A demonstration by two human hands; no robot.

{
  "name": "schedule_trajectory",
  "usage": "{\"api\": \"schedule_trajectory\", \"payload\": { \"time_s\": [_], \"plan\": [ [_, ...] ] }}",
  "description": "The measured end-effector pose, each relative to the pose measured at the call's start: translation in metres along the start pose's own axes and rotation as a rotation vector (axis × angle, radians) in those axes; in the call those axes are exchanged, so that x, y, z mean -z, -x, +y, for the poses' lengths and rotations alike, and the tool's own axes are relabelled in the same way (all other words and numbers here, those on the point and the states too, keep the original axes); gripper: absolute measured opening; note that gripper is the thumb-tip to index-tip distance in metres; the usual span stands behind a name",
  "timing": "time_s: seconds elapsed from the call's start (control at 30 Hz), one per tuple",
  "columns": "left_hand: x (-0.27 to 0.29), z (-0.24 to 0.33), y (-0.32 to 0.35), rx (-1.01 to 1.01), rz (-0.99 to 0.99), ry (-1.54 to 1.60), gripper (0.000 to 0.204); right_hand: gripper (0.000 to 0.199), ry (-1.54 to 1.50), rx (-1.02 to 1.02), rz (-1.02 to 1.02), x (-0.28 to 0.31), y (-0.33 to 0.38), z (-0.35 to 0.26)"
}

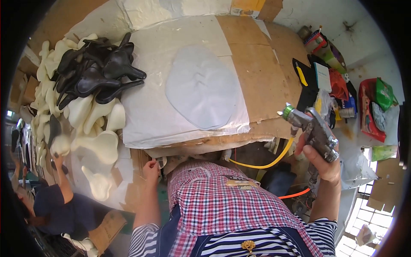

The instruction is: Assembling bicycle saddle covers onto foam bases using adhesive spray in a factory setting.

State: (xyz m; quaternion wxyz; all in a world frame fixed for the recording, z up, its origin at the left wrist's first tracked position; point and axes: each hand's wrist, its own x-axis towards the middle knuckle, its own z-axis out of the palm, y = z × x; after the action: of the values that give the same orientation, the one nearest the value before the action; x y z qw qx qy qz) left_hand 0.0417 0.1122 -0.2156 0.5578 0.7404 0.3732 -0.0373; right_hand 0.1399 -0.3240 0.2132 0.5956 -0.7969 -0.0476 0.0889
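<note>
My right hand (322,159) grips a metal spray gun (311,128) with a green ring near its nozzle, held at the table's right front edge and pointing left. A yellow hose (265,164) and an orange hose (294,195) hang below it. My left hand (150,168) rests at the front edge of the table, fingers on the cardboard edge, holding nothing I can make out. On the white sheet (150,107) ahead lies a flat grey oval piece (201,88).
A pile of black saddle shells (96,70) and cream foam saddle shapes (92,128) fills the left side. Bare cardboard (257,73) lies right of the sheet. Bottles, bags and tools (338,90) crowd the right. Another person (64,201) reaches up at lower left.
</note>
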Motion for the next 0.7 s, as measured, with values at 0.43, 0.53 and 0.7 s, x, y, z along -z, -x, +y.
{"api": "schedule_trajectory", "payload": {
  "time_s": [0.43,0.53,0.7],
  "plan": [
    [0.01,-0.05,0.018,0.536,0.012,0.035,0.016,0.061,-0.031,-0.104,-0.189,0.021,0.013,0.01],
    [-0.002,-0.026,0.018,0.459,-0.067,0.01,0.018,0.066,-0.129,-0.048,-0.051,0.016,-0.001,0.005],
    [-0.014,-0.009,0.02,0.414,-0.099,0.057,0.019,0.067,-0.066,0.032,-0.006,0.026,0.0,0.009]
  ]
}}
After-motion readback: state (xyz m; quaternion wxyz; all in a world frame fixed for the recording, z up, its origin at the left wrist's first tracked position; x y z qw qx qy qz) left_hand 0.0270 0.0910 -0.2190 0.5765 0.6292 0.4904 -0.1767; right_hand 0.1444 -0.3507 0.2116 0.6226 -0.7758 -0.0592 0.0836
